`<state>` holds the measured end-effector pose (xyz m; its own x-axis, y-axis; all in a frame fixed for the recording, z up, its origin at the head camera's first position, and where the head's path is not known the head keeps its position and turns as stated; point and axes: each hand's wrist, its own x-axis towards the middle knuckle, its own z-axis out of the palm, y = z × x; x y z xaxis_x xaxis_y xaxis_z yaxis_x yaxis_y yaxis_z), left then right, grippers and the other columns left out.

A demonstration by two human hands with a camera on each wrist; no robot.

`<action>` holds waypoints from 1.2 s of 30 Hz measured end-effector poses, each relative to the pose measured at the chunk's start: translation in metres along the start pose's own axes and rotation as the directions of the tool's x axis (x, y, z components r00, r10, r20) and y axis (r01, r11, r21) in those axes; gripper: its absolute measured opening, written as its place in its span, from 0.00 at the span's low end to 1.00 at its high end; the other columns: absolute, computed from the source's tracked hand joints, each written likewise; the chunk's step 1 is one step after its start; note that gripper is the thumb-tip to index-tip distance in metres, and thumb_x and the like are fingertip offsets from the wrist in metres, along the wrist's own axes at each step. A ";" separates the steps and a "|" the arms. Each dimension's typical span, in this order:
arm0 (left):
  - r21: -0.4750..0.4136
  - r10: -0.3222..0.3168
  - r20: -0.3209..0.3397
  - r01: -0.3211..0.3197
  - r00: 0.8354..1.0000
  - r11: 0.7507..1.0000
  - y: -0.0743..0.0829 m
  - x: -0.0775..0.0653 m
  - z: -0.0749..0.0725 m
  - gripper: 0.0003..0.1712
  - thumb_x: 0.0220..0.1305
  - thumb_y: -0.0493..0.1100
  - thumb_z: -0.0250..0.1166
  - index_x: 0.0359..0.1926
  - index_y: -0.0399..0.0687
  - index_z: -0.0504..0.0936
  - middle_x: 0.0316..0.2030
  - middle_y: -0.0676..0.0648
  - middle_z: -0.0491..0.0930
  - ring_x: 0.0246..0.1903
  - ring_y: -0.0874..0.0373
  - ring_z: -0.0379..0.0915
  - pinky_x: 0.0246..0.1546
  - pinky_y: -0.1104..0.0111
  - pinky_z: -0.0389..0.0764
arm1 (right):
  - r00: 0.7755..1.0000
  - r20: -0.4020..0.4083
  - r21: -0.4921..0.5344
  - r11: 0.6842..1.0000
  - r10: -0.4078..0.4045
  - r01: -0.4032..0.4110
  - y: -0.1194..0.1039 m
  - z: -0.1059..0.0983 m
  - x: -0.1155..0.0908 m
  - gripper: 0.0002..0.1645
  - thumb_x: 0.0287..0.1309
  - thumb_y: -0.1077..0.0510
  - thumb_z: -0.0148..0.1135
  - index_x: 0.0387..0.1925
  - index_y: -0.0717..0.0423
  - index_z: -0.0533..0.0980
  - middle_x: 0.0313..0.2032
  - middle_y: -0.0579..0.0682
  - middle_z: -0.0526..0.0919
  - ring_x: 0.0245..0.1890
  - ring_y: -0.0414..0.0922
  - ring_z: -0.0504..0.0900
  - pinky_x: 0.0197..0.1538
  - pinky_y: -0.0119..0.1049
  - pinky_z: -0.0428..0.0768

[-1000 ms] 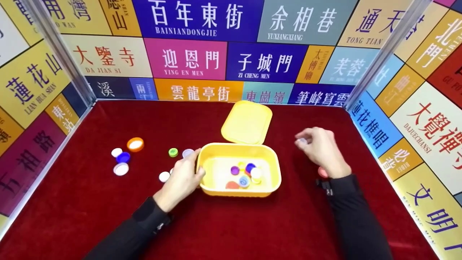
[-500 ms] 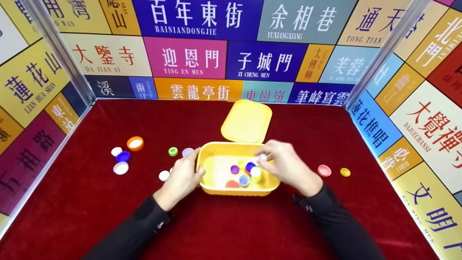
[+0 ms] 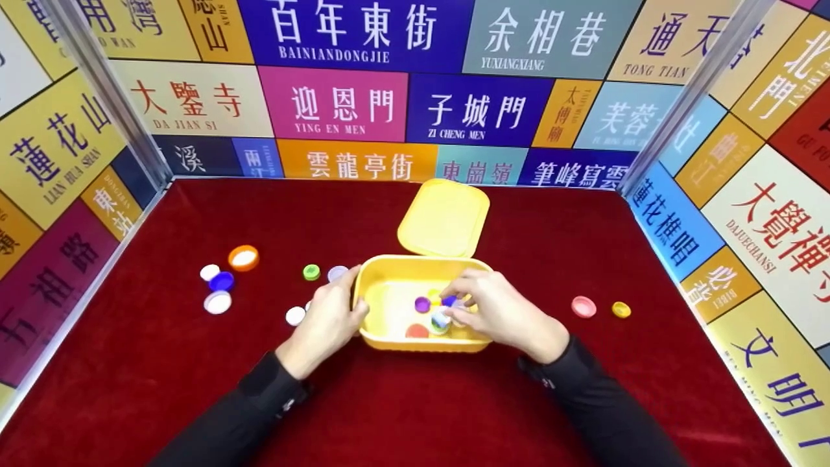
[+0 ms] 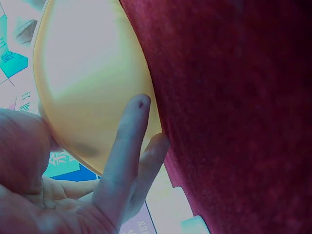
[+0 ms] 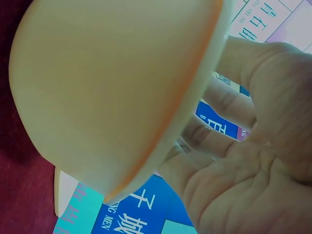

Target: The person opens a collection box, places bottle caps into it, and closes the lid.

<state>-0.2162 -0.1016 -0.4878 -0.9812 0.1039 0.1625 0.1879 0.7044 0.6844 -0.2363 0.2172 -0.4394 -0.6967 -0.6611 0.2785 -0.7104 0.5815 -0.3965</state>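
Note:
My left hand [image 3: 324, 324] grips the left rim of the yellow plastic box [image 3: 402, 346], thumb inside and fingers along the outer wall. In the left wrist view, two fingers [image 4: 127, 141] lie against that wall. My right hand [image 3: 502, 311] reaches over the box's right rim, fingers pointing down inside. Just below its fingertips is a blurred whitish bottle cap [image 3: 441, 314], apparently loose, over a light blue one. Purple [image 3: 422, 304] and orange-red [image 3: 417, 331] caps lie in the box; others are partly covered by the right hand. The box wall hides the right fingertips in the right wrist view.
A yellow lid [image 3: 444, 219] lies behind the box. Left on the red cloth are orange [image 3: 243, 258], blue [image 3: 222, 281], green [image 3: 311, 272] and several white or pale caps. Pink [image 3: 583, 307] and yellow [image 3: 621, 309] caps lie right. Printed panels enclose the table.
My right hand has carried a small white cap from the right of the table into the box; the cap now appears to be leaving its fingers. My left hand stays on the rim.

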 end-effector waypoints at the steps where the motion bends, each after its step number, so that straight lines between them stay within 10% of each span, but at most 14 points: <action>1: 0.000 -0.001 0.001 0.001 1.000 1.000 0.000 0.000 0.000 0.39 0.78 0.36 0.68 0.86 0.34 0.72 0.78 0.34 0.82 0.66 0.45 0.88 0.68 0.49 0.92 | 1.000 -0.007 -0.007 1.000 -0.003 0.003 0.000 0.000 0.000 0.12 0.69 0.60 0.83 0.51 0.61 0.93 0.47 0.58 0.96 0.48 0.54 0.91 0.55 0.52 0.93; 23: -0.026 -0.005 0.000 0.005 1.000 1.000 -0.001 -0.001 -0.002 0.39 0.78 0.35 0.67 0.86 0.33 0.72 0.79 0.34 0.81 0.70 0.45 0.87 0.71 0.49 0.89 | 0.998 -0.064 -0.005 1.000 0.023 -0.024 0.005 -0.012 0.001 0.12 0.72 0.61 0.81 0.52 0.62 0.92 0.46 0.61 0.93 0.46 0.58 0.94 0.53 0.55 0.96; 36: -0.014 0.014 -0.023 -0.014 1.000 1.000 0.000 -0.001 -0.001 0.38 0.78 0.36 0.67 0.85 0.33 0.74 0.77 0.34 0.83 0.64 0.45 0.90 0.66 0.50 0.93 | 0.972 -0.147 0.017 0.983 0.186 -0.185 0.027 -0.045 -0.010 0.14 0.73 0.59 0.81 0.57 0.56 0.94 0.50 0.58 0.94 0.47 0.56 0.94 0.52 0.55 0.97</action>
<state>-0.2154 -0.1022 -0.4872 -0.9773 0.0978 0.1879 0.2024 0.6929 0.6920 -0.2533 0.2610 -0.4135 -0.8236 -0.4648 0.3252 -0.5671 0.6858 -0.4561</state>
